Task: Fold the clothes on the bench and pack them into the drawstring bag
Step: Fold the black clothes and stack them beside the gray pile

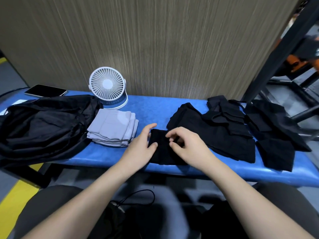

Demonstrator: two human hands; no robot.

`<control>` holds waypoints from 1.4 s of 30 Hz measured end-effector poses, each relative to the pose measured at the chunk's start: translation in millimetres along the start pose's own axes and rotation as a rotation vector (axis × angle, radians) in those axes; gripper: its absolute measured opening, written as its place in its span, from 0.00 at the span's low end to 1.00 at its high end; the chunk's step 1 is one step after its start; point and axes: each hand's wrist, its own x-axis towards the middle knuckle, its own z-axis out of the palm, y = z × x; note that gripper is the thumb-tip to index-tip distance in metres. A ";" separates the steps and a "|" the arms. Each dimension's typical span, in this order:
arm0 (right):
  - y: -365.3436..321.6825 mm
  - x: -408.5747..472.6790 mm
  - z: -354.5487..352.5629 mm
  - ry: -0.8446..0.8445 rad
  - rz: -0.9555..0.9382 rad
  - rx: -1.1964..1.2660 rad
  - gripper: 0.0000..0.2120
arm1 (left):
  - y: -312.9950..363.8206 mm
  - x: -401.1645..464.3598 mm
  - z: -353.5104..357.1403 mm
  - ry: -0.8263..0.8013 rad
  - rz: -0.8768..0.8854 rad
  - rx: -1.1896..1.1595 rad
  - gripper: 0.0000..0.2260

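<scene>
Blue padding covers the counter (155,107), which runs along a ribbed beige wall (155,40). At its near edge lies a small folded black garment (162,150). The left hand (138,149) rests on its left side, fingers straight and spread; the right hand (188,149) pinches its top fold. Bare blue shows behind them. A grey folded stack (112,130), white fan (107,87) and black drawstring bag (43,125) crowd the left; black folded clothes (233,133) fill the right.
</scene>
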 end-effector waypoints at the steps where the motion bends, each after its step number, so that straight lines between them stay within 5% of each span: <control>1: 3.4 -2.0 -3.7 -0.012 -0.040 -0.116 0.11 | 1.6 -0.9 -1.0 0.015 0.030 0.043 0.28; 8: 17.8 -6.7 -7.2 -0.098 -0.006 -0.385 0.20 | 0.7 -3.2 1.4 0.089 0.122 0.265 0.26; 11: 18.3 -5.5 -3.7 -0.121 0.006 -0.424 0.23 | -2.8 -3.3 5.0 0.119 0.289 0.479 0.24; 14: 17.5 -3.3 -1.3 -0.131 -0.005 -0.450 0.25 | -9.7 -2.2 7.7 0.018 0.440 0.671 0.23; 18: 16.9 -2.7 -3.1 -0.140 0.005 -0.455 0.26 | -19.2 -1.6 13.0 -0.120 0.413 0.846 0.27; 25: 17.8 -4.6 -4.2 -0.176 0.013 -0.493 0.27 | -18.8 -2.3 9.8 -0.190 0.344 0.831 0.36; 42: 21.7 -10.2 20.9 -0.084 -0.068 -0.739 0.28 | -17.5 4.5 6.3 -0.205 0.335 0.876 0.37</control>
